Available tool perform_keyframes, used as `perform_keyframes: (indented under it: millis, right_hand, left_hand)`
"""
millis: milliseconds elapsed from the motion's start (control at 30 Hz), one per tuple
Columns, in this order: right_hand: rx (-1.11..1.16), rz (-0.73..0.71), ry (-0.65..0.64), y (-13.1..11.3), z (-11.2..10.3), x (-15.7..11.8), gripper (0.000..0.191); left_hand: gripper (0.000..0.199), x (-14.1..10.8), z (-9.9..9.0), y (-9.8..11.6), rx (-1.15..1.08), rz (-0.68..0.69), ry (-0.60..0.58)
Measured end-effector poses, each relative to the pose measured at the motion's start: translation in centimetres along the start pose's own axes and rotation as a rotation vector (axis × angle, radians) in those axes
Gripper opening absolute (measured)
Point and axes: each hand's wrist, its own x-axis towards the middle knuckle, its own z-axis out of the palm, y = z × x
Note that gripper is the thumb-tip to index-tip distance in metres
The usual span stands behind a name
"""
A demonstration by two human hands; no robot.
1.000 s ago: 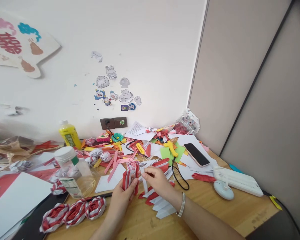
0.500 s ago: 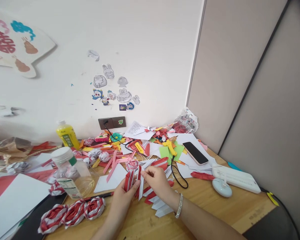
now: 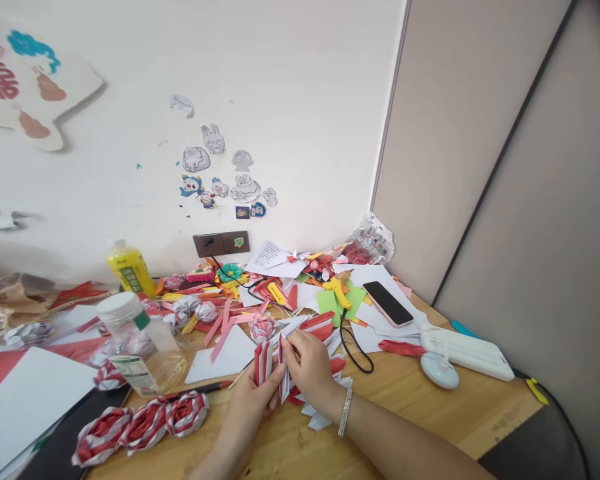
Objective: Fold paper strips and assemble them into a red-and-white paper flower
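Note:
Near the front of the wooden table, my left hand [image 3: 254, 400] is closed round a bundle of folded red and white paper strips [image 3: 263, 363], which stand upright from its grip. My right hand [image 3: 307, 367] pinches the top of a folded red and white strip at the bundle's right side. Beneath and behind my right hand lie more folded red and white paper pieces [image 3: 321, 327], partly hidden by it. A pink and white paper rose [image 3: 263, 329] rests just behind the bundle. Left of my hands are red and white twisted paper roses [image 3: 147, 425] in a row.
A clear jar with a white lid [image 3: 120, 303] and a yellow bottle [image 3: 133, 267] stand at the left. Behind my hands lie paper scraps and a yellow glue gun [image 3: 338, 293] with a black cord. Rightward are a phone [image 3: 387, 303], a white power strip [image 3: 473, 353] and a mouse-like device [image 3: 439, 370].
My right hand has moved slightly left, closer to my left hand and the bundle. The strips have turned so more white shows. The whole view has shifted a little.

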Motion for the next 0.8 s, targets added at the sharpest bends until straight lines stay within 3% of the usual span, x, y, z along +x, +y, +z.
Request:
perform_keyframes:
  millis: [133, 300, 367, 667, 800]
  right_hand:
    - [0.088, 0.066, -0.018, 0.2, 0.5, -0.1, 0.029]
    - [0.481, 0.221, -0.114, 0.5, 0.9, -0.2, 0.010]
    - [0.586, 0.241, -0.153, 0.5, 0.8, -0.2, 0.015]
    - [0.788, 0.258, -0.238, 0.3, 0.0, 0.5, 0.025]
    - [0.798, 0.223, -0.247, 0.6, -0.3, 0.9, 0.025]
  left_hand:
    - [0.042, -0.5, 0.3, 0.5, 0.067, 0.054, 0.047]
    - [0.041, -1.0, 0.6, 0.9, 0.119, 0.077, 0.065]
    - [0.040, -1.1, 0.7, 0.9, 0.140, 0.085, 0.071]
    - [0.032, -1.0, -0.1, 1.4, 0.228, 0.209, 0.132]
    - [0.041, -0.7, -0.4, 1.7, 0.220, 0.168, 0.132]
